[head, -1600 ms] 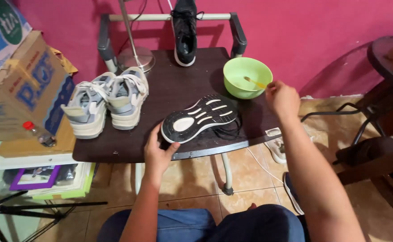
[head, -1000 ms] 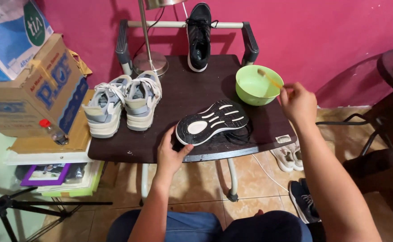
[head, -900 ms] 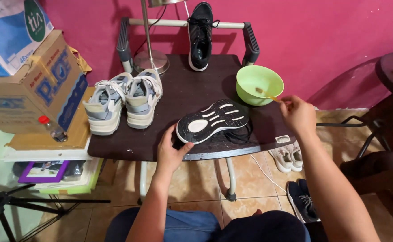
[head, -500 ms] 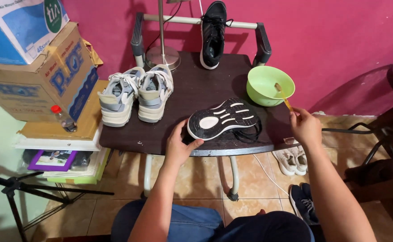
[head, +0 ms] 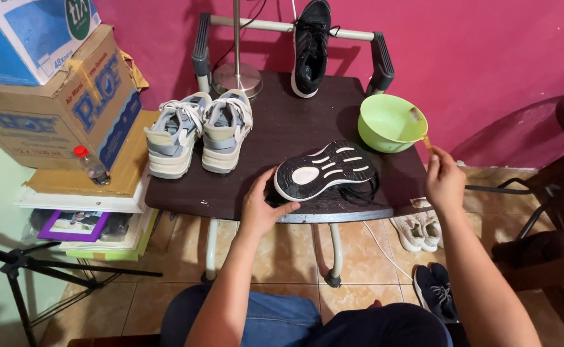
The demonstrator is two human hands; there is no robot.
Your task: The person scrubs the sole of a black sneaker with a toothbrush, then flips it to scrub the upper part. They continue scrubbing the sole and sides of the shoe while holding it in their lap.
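The left hand (head: pixel 262 209) grips the heel end of an upturned black shoe (head: pixel 325 177) on the dark table (head: pixel 282 128); the right hand (head: pixel 444 182) pinches a thin stick (head: pixel 426 141) beside the green bowl (head: pixel 390 122). A pair of grey sneakers (head: pixel 198 132) stands to the left, near stacked cardboard boxes (head: pixel 57 96); another black shoe (head: pixel 311 45) leans at the back rail. The held shoe's black-and-white sole faces up, laces trailing beneath. Compared with half a second ago, the right hand has drawn slightly away from the bowl.
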